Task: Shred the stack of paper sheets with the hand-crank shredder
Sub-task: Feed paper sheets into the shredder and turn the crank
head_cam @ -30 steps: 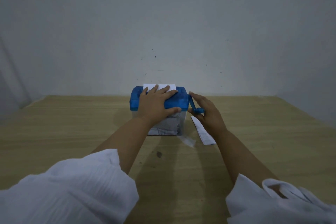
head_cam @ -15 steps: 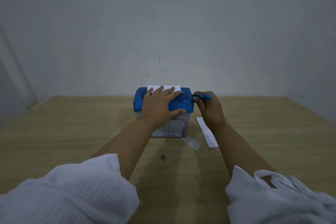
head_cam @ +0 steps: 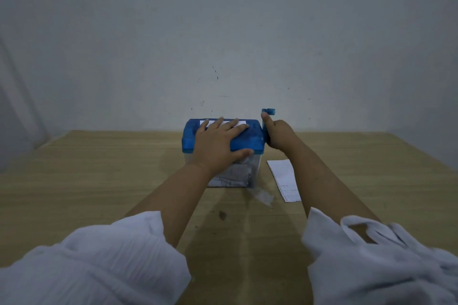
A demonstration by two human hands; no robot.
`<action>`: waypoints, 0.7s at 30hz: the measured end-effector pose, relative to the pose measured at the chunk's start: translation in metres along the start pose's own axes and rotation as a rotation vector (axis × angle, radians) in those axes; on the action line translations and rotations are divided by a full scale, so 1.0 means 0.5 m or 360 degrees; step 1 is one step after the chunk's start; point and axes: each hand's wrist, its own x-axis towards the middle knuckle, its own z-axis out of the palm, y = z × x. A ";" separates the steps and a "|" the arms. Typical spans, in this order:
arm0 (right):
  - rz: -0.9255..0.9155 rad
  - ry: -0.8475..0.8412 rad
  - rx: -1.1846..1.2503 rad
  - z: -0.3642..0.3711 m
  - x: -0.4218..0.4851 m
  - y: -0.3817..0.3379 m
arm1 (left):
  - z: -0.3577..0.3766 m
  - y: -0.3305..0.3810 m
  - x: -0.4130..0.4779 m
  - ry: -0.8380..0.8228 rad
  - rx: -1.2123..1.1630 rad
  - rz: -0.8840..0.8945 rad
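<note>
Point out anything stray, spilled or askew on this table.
A pale crumpled scrap lies loose on the table off the shredder's front right corner, not inside it; paper or plastic, I cannot tell. The sheet right of it lies slightly askew. A dark spot marks the wood nearer the person.

Bare room, wooden table (head_cam: pixel 99 181), scuffed wall (head_cam: pixel 223 44)

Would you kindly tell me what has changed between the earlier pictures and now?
The right hand, gripping the blue plastic crank handle, has swung it from low beside the blue-lidded clear shredder up to the top of its turn. The white paper sheet in the slot has sunk lower. The left hand stays pressed flat on the shredder, and the loose white sheet still lies on the wooden table.
</note>
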 end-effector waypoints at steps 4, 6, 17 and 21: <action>0.0243 -0.0145 0.0283 0.000 0.012 -0.006 | -0.001 0.001 0.000 0.0004 -0.0001 0.0002; 0.0263 -0.0046 0.0268 0.005 0.016 -0.007 | -0.002 0.000 0.000 0.0025 -0.0001 0.0007; -0.0907 0.0257 -0.0127 0.028 -0.042 0.126 | -0.003 0.002 -0.005 0.0032 -0.0031 0.0017; -0.1072 0.0274 -0.0334 0.018 -0.023 0.138 | -0.004 0.002 -0.004 0.0038 -0.0022 0.0020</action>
